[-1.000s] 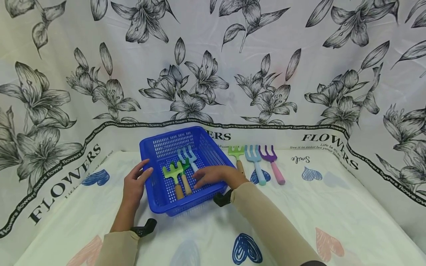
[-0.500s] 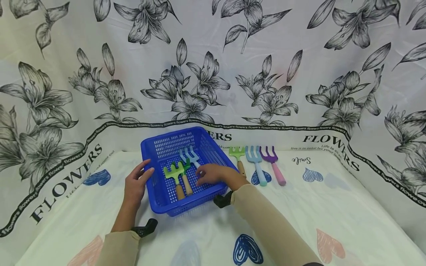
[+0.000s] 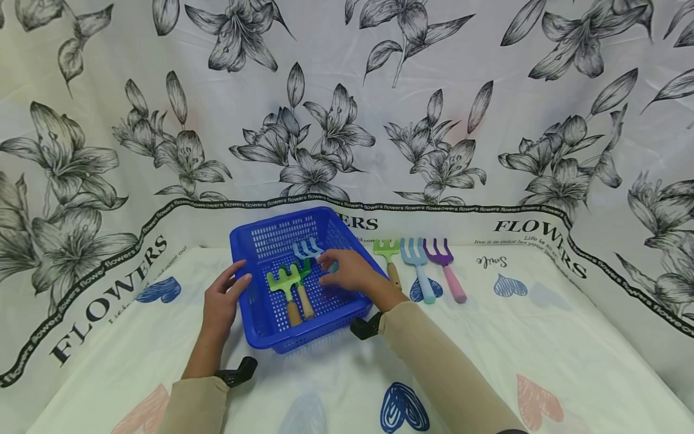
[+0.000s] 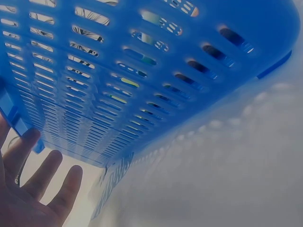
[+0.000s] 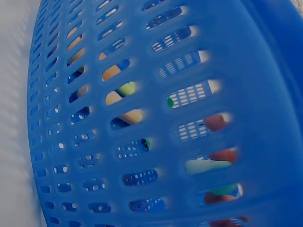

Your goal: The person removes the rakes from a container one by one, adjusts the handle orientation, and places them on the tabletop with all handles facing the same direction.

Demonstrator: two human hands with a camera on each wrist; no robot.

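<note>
A blue perforated plastic basket (image 3: 314,333) stands at a slant on the cloth, three hand forks inside. Two have wooden handles, one with a light green head (image 3: 283,281) and one with a darker green head (image 3: 305,269). Behind them lies a light blue hand fork (image 3: 306,248). My right hand (image 3: 349,271) reaches inside the basket over the right side and pinches this fork by its handle, mostly covered by the fingers. Through the slots in the right wrist view, fingertips show beside the pale handle (image 5: 208,165). My left hand (image 3: 221,298) rests at the left rim, fingers straight and spread.
Right of the basket, three more hand forks lie in a row: light green with a wooden handle (image 3: 387,256), light blue (image 3: 417,265), and purple with a pink handle (image 3: 446,265). Behind rises a flower-printed white cloth (image 3: 347,120). A white heart-printed cloth (image 3: 477,361) lies underneath.
My right hand has moved up and farther back inside the basket, onto the light blue fork's handle, and that fork has shifted slightly. My left hand keeps its place at the rim.
</note>
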